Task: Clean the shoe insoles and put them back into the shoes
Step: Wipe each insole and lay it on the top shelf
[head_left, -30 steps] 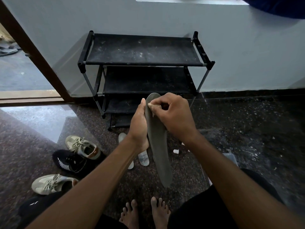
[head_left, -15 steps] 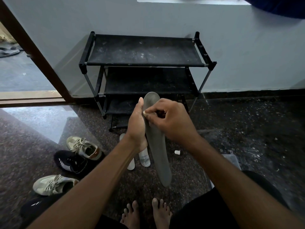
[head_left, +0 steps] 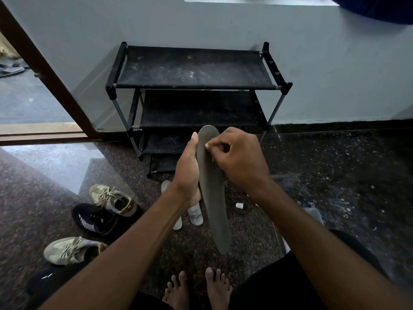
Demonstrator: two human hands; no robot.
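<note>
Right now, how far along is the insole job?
Done: at least three insoles are out; two pale insoles lie on the floor. In hand: the left hand grips the grey insole while the right hand pinches near its top. Left: finishing the cleaning and refitting insoles into the beige sneakers and black sneaker nearby.

Head view — downward, close over hands point(head_left: 223, 164)

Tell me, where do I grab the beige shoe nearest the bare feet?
Take the nearer beige sneaker by its heel rim, coming down from above. It stands on its sole, opening up, toe pointing left, so fingers can hook inside the heel end on the right.
</note>
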